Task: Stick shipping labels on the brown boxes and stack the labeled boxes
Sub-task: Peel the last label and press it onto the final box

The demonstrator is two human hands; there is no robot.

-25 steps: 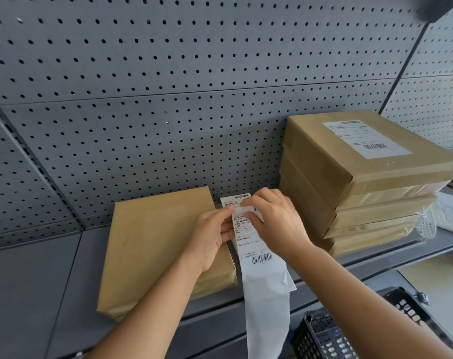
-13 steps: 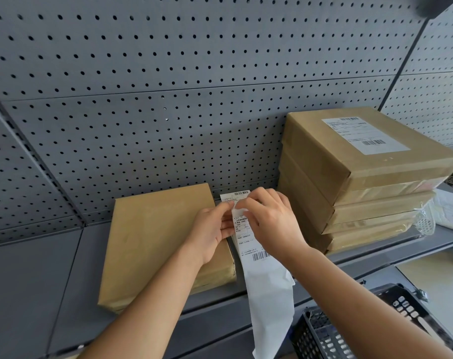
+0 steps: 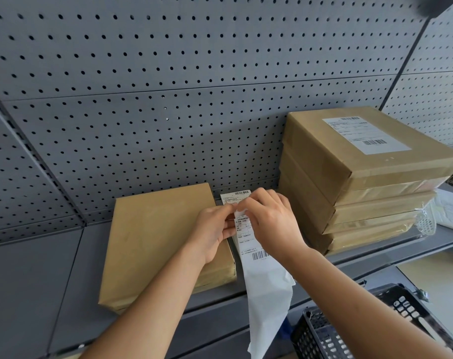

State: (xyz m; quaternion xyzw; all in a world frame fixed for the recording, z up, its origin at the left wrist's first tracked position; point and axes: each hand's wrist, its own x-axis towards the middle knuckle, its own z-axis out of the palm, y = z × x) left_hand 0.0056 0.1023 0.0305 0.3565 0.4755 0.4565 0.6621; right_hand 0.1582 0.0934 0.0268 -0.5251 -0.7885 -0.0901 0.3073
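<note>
Just right of the box (image 3: 158, 237), left hand (image 3: 215, 230) and right hand (image 3: 273, 224) are sitting close together, fingers curled, each grip pinching the label (image 3: 247, 246); forearms angling upward.

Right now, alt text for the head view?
The left hand and right hand pinch the upper part of a shipping label strip whose backing hangs over the shelf edge. An unlabeled brown box lies left of it; a stack of brown boxes, top one labeled, stands right.
</note>
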